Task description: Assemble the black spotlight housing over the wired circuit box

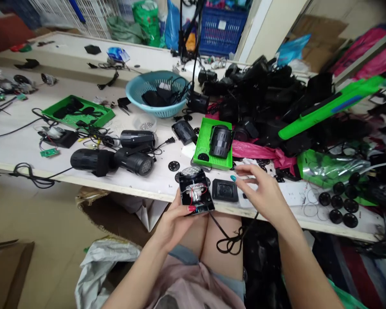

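Gripping 1 open lamp housing (195, 194), left hand (175, 221); right hand (260, 191) spread, empty, nr 1 black cover (224, 190), 2 hands total.

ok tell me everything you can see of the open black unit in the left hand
The open black unit is a small boxy plastic housing, held open side up at the table's front edge. Inside show red wires and pale metal parts; a disc of small LEDs sits at its far end. A black cord hangs below. The left hand grips it; the right hand hovers beside.
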A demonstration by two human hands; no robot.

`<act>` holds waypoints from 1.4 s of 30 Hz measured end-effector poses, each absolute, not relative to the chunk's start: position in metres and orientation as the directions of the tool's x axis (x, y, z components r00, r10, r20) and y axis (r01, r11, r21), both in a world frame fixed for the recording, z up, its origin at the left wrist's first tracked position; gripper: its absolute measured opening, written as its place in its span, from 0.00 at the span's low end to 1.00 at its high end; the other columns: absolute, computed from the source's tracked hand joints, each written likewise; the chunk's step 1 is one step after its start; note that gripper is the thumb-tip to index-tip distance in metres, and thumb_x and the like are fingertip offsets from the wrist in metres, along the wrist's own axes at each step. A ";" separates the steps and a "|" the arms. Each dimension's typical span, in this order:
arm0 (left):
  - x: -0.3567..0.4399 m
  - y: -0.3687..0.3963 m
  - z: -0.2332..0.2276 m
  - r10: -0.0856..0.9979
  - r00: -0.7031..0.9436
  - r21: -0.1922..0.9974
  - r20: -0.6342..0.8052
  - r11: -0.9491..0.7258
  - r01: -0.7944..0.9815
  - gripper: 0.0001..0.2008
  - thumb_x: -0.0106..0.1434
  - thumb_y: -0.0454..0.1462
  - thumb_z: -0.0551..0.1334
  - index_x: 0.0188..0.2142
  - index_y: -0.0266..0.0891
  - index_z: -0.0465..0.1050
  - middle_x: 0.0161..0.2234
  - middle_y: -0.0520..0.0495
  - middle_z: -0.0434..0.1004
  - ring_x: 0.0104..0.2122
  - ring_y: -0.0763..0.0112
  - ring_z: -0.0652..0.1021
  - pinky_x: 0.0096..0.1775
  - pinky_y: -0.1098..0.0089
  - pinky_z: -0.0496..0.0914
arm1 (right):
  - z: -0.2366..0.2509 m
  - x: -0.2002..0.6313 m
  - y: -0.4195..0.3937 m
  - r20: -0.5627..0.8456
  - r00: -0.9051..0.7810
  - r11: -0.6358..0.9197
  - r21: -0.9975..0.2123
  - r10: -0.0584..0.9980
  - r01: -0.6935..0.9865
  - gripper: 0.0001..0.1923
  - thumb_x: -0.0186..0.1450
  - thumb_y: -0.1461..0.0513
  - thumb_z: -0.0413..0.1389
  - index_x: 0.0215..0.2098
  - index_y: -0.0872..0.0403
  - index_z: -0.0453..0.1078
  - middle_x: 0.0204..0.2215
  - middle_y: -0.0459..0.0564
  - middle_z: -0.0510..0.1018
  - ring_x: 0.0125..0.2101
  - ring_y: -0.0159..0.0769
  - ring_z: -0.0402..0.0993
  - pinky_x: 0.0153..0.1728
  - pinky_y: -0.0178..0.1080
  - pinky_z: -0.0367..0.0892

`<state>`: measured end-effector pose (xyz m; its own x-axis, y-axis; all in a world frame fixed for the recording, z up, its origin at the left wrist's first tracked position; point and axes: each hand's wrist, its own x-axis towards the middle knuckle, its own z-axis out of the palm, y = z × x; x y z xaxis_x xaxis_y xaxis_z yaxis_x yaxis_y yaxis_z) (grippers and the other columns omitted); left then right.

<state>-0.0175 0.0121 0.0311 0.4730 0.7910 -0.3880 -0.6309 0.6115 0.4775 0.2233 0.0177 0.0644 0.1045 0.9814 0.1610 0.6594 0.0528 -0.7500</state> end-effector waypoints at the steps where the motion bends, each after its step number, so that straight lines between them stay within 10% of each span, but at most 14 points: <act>1: -0.019 0.013 0.032 0.788 0.481 0.464 -0.384 0.615 -0.637 0.32 0.55 0.28 0.65 0.60 0.46 0.68 0.52 0.44 0.80 0.52 0.54 0.77 0.58 0.48 0.67 | 0.063 0.231 0.040 0.200 0.075 0.093 -0.715 0.977 0.693 0.14 0.68 0.56 0.58 0.50 0.51 0.70 0.48 0.52 0.77 0.45 0.44 0.76 0.46 0.48 0.74; 7: -0.021 0.020 0.041 0.810 0.446 0.448 -0.380 0.583 -0.677 0.16 0.66 0.39 0.60 0.53 0.39 0.74 0.53 0.39 0.79 0.53 0.49 0.76 0.54 0.47 0.71 | 0.043 0.257 0.148 0.240 -0.134 0.237 -0.480 0.962 0.845 0.42 0.54 0.60 0.70 0.64 0.57 0.60 0.61 0.64 0.61 0.63 0.56 0.59 0.66 0.56 0.57; 16: -0.023 0.030 0.040 0.781 0.485 0.418 -0.394 0.622 -0.662 0.20 0.70 0.48 0.56 0.53 0.39 0.74 0.55 0.40 0.78 0.59 0.48 0.72 0.56 0.49 0.69 | 0.017 0.263 0.182 0.094 -0.163 0.184 -0.290 0.982 0.939 0.62 0.40 0.53 0.78 0.67 0.52 0.55 0.63 0.67 0.54 0.62 0.74 0.50 0.58 0.71 0.58; 22: -0.022 0.031 0.039 0.780 0.484 0.403 -0.397 0.622 -0.671 0.22 0.70 0.49 0.56 0.56 0.41 0.72 0.55 0.40 0.78 0.59 0.49 0.73 0.57 0.49 0.69 | 0.035 0.261 0.160 0.153 -0.158 0.204 -0.359 0.975 0.911 0.56 0.46 0.52 0.75 0.67 0.51 0.56 0.63 0.64 0.56 0.63 0.72 0.52 0.62 0.70 0.54; 28: -0.019 0.033 0.039 0.766 0.511 0.354 -0.391 0.637 -0.685 0.23 0.72 0.50 0.51 0.54 0.40 0.73 0.54 0.39 0.79 0.55 0.50 0.76 0.55 0.49 0.70 | 0.095 0.241 0.077 0.106 -0.243 0.242 -0.727 0.964 0.642 0.51 0.54 0.46 0.70 0.69 0.40 0.52 0.67 0.52 0.58 0.63 0.59 0.62 0.65 0.58 0.60; 42: 0.001 0.011 0.047 0.808 0.452 0.516 -0.379 0.590 -0.621 0.22 0.71 0.52 0.55 0.59 0.49 0.73 0.58 0.50 0.77 0.61 0.55 0.71 0.58 0.60 0.68 | 0.112 0.192 0.024 0.037 -0.511 0.442 -0.556 0.859 0.703 0.50 0.53 0.54 0.71 0.67 0.42 0.51 0.67 0.56 0.53 0.67 0.58 0.53 0.65 0.59 0.59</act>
